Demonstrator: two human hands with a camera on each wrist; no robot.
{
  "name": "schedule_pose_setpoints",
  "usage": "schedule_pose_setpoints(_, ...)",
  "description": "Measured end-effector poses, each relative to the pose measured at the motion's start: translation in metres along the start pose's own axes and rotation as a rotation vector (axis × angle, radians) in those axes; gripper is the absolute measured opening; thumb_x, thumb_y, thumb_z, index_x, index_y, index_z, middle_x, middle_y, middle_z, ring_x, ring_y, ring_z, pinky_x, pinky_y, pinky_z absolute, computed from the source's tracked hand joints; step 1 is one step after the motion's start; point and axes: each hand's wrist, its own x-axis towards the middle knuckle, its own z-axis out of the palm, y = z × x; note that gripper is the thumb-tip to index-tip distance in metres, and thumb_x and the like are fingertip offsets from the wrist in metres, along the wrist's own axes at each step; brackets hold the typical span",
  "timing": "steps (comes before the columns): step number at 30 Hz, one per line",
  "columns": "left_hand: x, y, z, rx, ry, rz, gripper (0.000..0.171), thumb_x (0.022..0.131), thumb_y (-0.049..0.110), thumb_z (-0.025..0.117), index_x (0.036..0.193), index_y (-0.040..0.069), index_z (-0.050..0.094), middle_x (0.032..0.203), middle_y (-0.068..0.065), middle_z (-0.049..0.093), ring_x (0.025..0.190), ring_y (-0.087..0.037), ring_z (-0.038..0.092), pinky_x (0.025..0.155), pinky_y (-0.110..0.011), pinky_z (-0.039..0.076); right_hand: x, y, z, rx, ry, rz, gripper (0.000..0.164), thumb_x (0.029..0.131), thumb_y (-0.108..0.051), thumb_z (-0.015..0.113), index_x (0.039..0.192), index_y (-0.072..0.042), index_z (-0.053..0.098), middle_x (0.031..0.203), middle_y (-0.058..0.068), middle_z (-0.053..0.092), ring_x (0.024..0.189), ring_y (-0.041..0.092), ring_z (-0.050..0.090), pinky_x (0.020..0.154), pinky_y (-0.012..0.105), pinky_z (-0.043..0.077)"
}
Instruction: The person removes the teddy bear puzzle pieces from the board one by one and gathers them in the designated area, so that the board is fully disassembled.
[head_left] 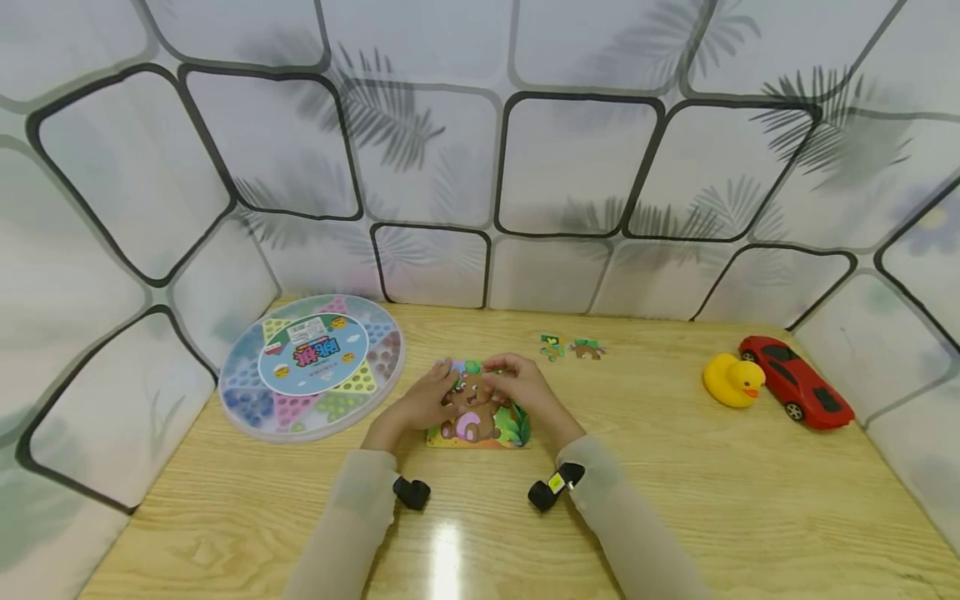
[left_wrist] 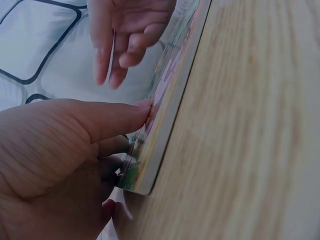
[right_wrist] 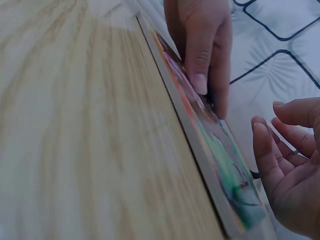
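Left hand, thumb and fingers apart, rests on the puzzle board; right hand hovers, fingertips apart. Board: probably light, stiff; grip edges outside fingers.

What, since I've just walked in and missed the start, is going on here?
Someone is working on a bear picture puzzle on a wooden table. Their left hand rests on it, and their right hand hovers over its upper right part. Loose pieces lie apart from it, farther back and to the right.
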Motion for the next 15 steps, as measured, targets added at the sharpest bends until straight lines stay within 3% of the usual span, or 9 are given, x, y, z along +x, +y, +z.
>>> schedule_pose_setpoints(5, 0.001, 0.001, 0.0, -0.013, 0.007, -0.021, 0.068, 0.095, 0.023, 0.056, 0.146, -0.007, 0.022, 0.154, -0.028, 0.003, 0.142, -0.041, -0.002, 0.114, -0.052, 0.01, 0.007, -0.003, 0.012, 0.02, -0.023, 0.03, 0.036, 0.091, -0.012, 0.064, 0.121, 0.007, 0.056, 0.091, 0.02, 0.066, 0.061, 0.011, 0.061, 0.055, 0.023, 0.05)
schedule_pose_setpoints(9, 0.0, 0.002, 0.0, -0.018, 0.009, -0.035, 0.068, 0.095, 0.023, 0.057, 0.146, -0.006, 0.023, 0.153, -0.03, 0.0, 0.141, -0.043, -0.004, 0.113, -0.055, 0.011, 0.016, 0.003, 0.018, 0.054, -0.028, 0.046, 0.033, 0.09, -0.01, 0.064, 0.118, 0.005, 0.058, 0.088, 0.015, 0.066, 0.059, 0.011, 0.062, 0.053, 0.022, 0.052)
schedule_pose_setpoints(15, -0.001, 0.002, 0.001, 0.025, 0.02, -0.073, 0.067, 0.094, 0.025, 0.058, 0.147, -0.002, 0.026, 0.153, -0.03, 0.0, 0.142, -0.042, -0.001, 0.113, -0.054, 0.015, 0.019, 0.003, 0.025, -0.016, -0.024, 0.061, 0.027, 0.09, -0.01, 0.063, 0.114, 0.003, 0.059, 0.089, 0.011, 0.064, 0.064, 0.012, 0.063, 0.06, 0.028, 0.056)
